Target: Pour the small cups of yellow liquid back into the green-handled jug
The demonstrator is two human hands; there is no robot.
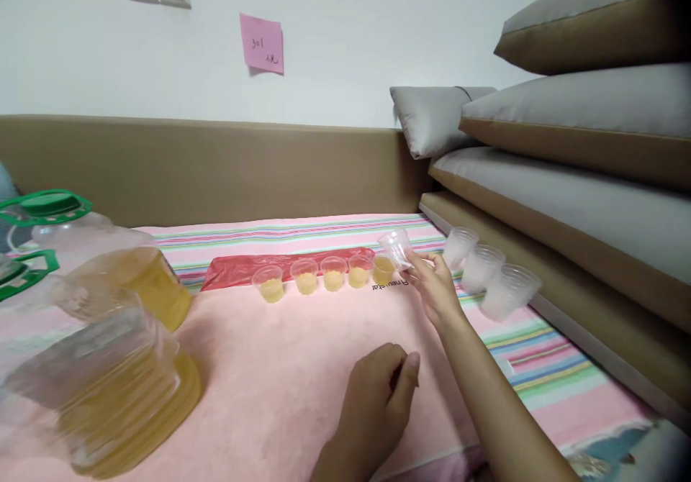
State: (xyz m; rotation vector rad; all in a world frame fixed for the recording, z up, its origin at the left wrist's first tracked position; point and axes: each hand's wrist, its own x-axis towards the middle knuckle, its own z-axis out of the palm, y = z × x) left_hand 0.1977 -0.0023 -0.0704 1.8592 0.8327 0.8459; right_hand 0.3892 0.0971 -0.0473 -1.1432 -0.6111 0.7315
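The right hand (pixel 432 280) held a clear cup (pixel 395 246) near its base, its mouth left uncovered and leaning away from the palm, probably so that the fingers kept off the rim. That grip was only slightly open, thumb and fingers closed about the thin wall; light pressure presumably sufficed for such soft plastic. The cup was just beside the last of five cups of yellow liquid (pixel 306 280); whether the two touched, I could not tell. Those five stood upright in a row on the pink cloth (pixel 259 381), a spacing that seemed to make each easy to reach. The left hand (pixel 378 396) was loosely curled nearer the wearer, its grip nearly closed, with nothing visible in it. Stacked cups (pixel 483 270) were grouped beyond the right hand, seemingly for handy reach, while large jugs (pixel 129 403) occupied the left side, well apart.
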